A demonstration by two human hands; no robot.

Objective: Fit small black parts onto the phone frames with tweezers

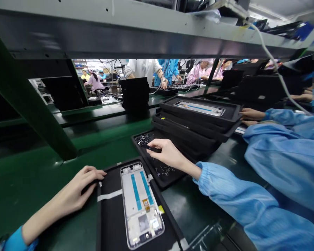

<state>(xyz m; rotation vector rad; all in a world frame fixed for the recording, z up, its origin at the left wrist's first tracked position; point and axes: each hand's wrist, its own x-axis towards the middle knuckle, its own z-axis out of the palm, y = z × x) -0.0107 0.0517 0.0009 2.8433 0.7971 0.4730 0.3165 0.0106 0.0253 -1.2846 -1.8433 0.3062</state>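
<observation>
My left hand (80,190) rests at the left rim of a black tray (110,216), fingertips over the edge and thumb against its outer side. On that tray lies a silver phone frame (138,216) with two blue strips, an orange-brown flex piece (146,205) and a dark square patch. My right hand (167,153) pinches a slim black tool (154,149), which looks like tweezers. Its tip is at a pile of tiny parts (143,139) in a second black tray (161,184). More small pieces (165,170) are scattered nearer in that tray.
Stacked black trays (193,130) stand behind, the top one bearing another phone frame (201,108). A co-worker's hand (252,114) touches that stack from the right. A green post (34,97) slants at left; a grey shelf beam (146,31) crosses overhead. A white cable (274,62) hangs at right.
</observation>
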